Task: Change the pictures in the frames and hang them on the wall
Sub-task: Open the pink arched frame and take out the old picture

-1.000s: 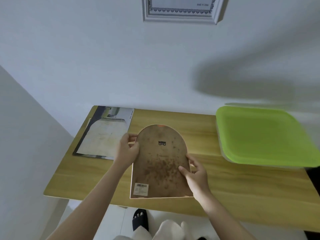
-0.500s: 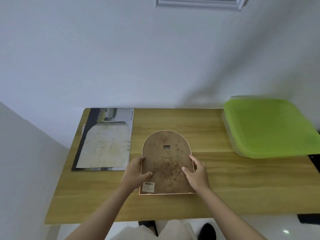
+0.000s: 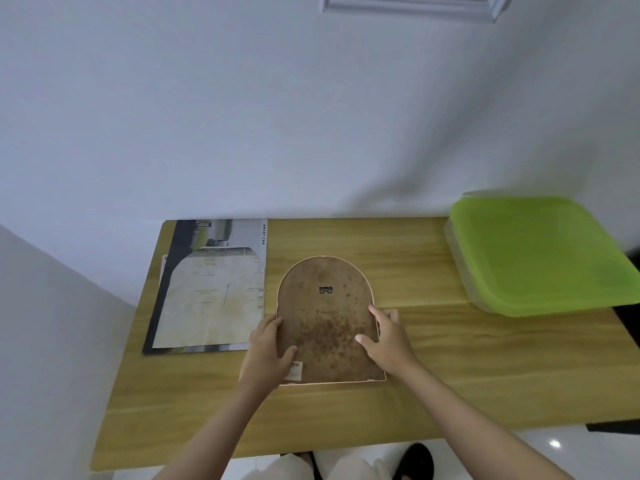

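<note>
An arched picture frame (image 3: 325, 317) lies face down on the wooden table (image 3: 450, 368), its stained brown backing and small metal hanger showing. My left hand (image 3: 268, 351) grips its lower left edge, thumb on the backing near a barcode sticker. My right hand (image 3: 389, 336) holds its right edge, fingers over the rim and thumb on the backing. To the left lies an arch-cut pale picture sheet (image 3: 214, 299) on top of a magazine page (image 3: 194, 237). A white framed picture (image 3: 412, 5) hangs on the wall above, mostly cut off by the top edge.
A green-lidded plastic box (image 3: 540, 254) sits at the table's right rear and overhangs the edge. The white wall runs directly behind the table, with a second wall close on the left. My feet show under the table's front edge.
The frame came down from a raised, tilted hold to lie flat on the table. My left hand slid from its upper left edge to the lower left. My view tilted downward.
</note>
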